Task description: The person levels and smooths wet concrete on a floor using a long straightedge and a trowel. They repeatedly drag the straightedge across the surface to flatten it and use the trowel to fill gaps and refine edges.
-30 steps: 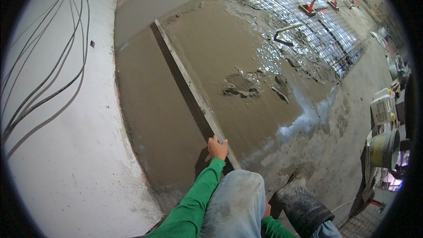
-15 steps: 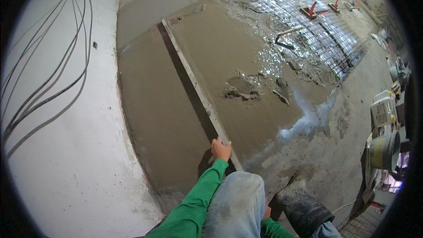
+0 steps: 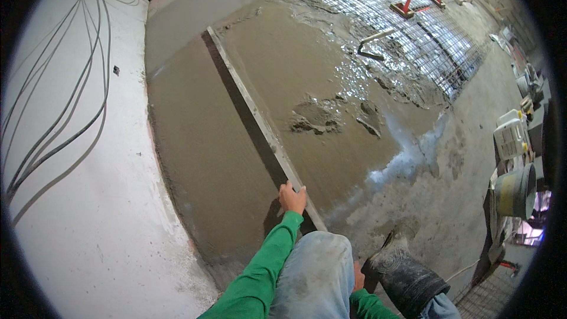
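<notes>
my left hand (image 3: 292, 199) is clamped on a long straightedge (image 3: 270, 137), gripping it close to its near end, just ahead of my bent knee (image 3: 314, 269). the straightedge lies across the wet concrete (image 3: 195, 136), slanting from the upper left down to my knee, with a dark band along its left side. my right hand (image 3: 358, 277) shows only as a sliver between my knee and a dark, muddied boot (image 3: 412, 280); i can't tell whether its fingers are apart or together, or if it holds anything.

left of the straightedge the concrete looks smooth, up to a white wall (image 3: 94, 254) where dark cables (image 3: 97, 112) hang in loops. right of it the surface is mostly even too, but two rough hollows (image 3: 316, 115) break it, and beyond them it turns lumpy and shiny.

further off, a tool with a pale handle (image 3: 376, 36) rests on the lumpy part, near a steel mesh (image 3: 425, 35). two red-handled floats (image 3: 403, 10) sit on the mesh's far side. out to my right, a white jerrycan (image 3: 510, 137) stands near a bucket (image 3: 514, 194).
</notes>
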